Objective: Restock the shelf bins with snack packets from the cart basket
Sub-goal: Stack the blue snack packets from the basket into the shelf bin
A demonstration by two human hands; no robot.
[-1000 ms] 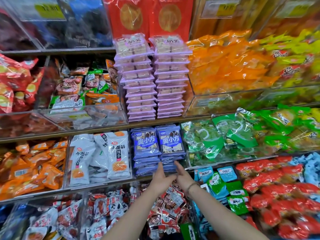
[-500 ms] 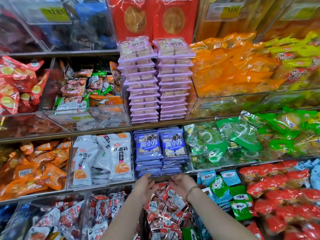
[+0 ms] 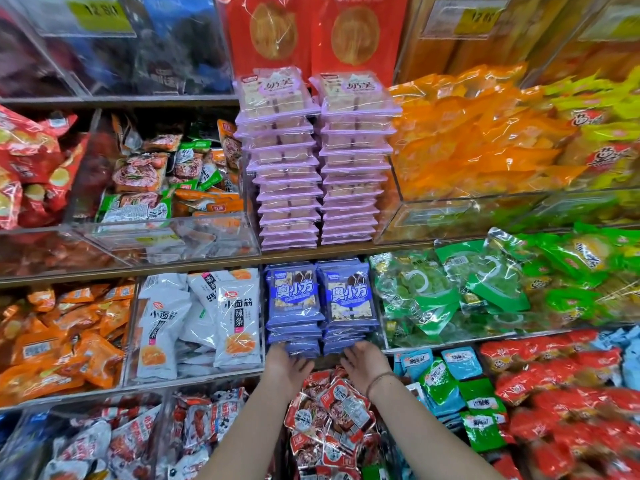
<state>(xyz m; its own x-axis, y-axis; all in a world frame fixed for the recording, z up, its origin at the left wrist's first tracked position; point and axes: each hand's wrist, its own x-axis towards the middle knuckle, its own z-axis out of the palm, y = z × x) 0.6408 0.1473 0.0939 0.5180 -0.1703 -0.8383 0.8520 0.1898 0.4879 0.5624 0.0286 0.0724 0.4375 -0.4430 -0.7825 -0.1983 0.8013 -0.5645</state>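
Snack aisle, middle shelf (image 3: pixel 207 268): two side-by-side stacks of blue snack packets (image 3: pixel 294 299) sit between the white packets (image 3: pixel 207 317) and the green packets (image 3: pixel 433 292), with their long axis pointing away from me. My left hand (image 3: pixel 289 363) meets the foot of the left stack and my right hand (image 3: pixel 363 363) the foot of the right stack, each equally near. The packets lie directly ahead of and above my fingers (image 3: pixel 277 349). The fingertips are hidden against the lowest packets, so I cannot tell whether they pinch or merely press. The cart basket is out of view. I judge a straight inward push would square both stacks.
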